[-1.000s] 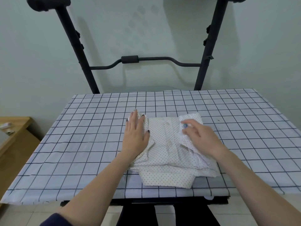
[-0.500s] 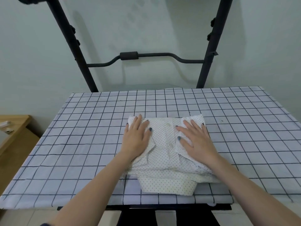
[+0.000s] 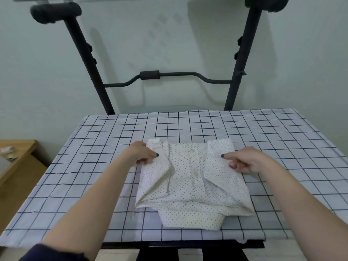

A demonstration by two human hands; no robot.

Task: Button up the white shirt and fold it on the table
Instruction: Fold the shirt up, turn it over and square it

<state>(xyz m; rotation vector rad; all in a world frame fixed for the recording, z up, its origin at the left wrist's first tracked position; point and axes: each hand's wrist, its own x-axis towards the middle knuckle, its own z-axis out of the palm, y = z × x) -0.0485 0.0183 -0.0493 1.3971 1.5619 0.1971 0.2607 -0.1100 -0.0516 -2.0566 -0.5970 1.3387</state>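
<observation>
Behind the checked table [image 3: 263, 140], a black metal frame [image 3: 188, 76] stands clear of the shirt [image 3: 190, 178].

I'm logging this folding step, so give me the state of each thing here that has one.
white shirt: folded into a compact bundle, placket closed, lying on the table.
left hand: pinches the shirt's left edge.
right hand: pinches the shirt's right edge.
checked tablecloth: spread flat over the table.
</observation>
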